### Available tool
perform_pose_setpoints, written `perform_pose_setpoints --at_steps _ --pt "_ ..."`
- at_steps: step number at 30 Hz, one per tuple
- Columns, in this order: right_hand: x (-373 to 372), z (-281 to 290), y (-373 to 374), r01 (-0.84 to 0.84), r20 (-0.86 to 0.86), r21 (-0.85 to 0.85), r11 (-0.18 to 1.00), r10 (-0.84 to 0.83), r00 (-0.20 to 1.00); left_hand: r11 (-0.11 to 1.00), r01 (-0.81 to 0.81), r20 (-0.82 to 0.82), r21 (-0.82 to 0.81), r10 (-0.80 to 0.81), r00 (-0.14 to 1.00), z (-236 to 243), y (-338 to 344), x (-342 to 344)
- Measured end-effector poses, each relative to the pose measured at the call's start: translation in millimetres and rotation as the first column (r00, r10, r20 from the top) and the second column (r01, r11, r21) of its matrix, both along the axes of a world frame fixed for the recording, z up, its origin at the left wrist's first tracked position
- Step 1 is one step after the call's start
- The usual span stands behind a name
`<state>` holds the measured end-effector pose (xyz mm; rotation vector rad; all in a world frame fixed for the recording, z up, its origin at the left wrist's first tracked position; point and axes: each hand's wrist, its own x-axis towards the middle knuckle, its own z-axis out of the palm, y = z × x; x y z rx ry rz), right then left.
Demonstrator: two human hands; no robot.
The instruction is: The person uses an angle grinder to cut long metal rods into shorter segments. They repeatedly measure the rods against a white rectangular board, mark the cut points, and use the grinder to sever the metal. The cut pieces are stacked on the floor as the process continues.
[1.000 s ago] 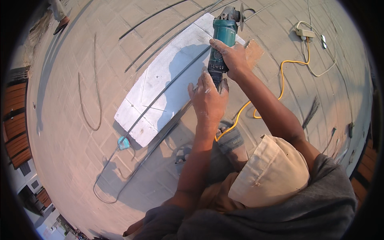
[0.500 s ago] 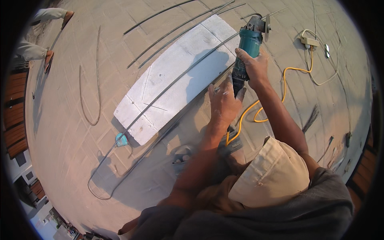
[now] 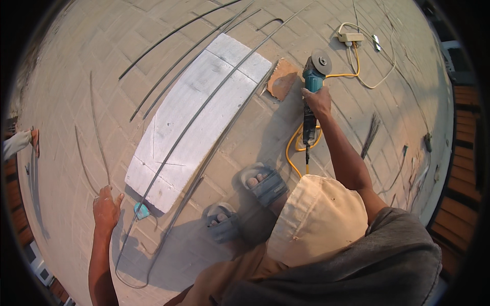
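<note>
My right hand (image 3: 317, 102) holds a teal and black angle grinder (image 3: 315, 80) with its disc upward; its cord (image 3: 307, 164) hangs toward my sandalled feet (image 3: 263, 186). My left hand (image 3: 106, 209) is at the bend of a U-shaped rod (image 3: 100, 158) at lower left, thumb spread and fingers slightly curled over it; whether they touch it is unclear. Between my hands lies a long white board (image 3: 189, 127) with scored lines and a long metal rod (image 3: 222, 81) across it. A small turquoise object (image 3: 142, 210) sits by its lower end, a torn brown piece (image 3: 283, 77) by its upper end.
More rods (image 3: 168, 38) lie beyond the board on paving. A power strip (image 3: 351, 37) with white and yellow cables is at upper right, a bundle of dark wires (image 3: 370, 135) right of my arm. Another person's trousered leg and sandalled foot (image 3: 23, 143) show at far left.
My left hand left the grinder and moved down-left to the U-shaped rod. My right hand lowered the grinder, its disc turning to face the camera. The view has shifted; less of the other person shows.
</note>
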<state>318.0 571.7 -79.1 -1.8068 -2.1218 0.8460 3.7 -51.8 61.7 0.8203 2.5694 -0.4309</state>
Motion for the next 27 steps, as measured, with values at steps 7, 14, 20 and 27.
perform_pose_setpoints --at_steps 7,14,20,27 --pt "-9.2 0.1 -12.3 -0.046 0.190 0.012 0.999 0.043 0.981 0.961 -0.141 -0.026 0.237 0.151 0.988 -62.7 -110.7 78.5" --pt "-18.7 14.9 -27.5 0.018 0.219 0.010 1.000 -0.020 0.976 0.954 -0.206 -0.029 0.219 0.217 0.976 -88.7 -86.3 79.1" --pt "-20.0 26.0 -32.0 -0.064 0.196 -0.055 0.996 0.074 0.978 0.949 -0.099 0.069 0.299 0.082 0.994 -96.9 -98.6 74.0" --pt "-27.2 61.4 -12.2 -0.377 0.524 -0.012 0.926 0.327 0.786 0.830 -0.392 0.191 0.397 0.343 0.920 -104.1 -85.8 89.5"
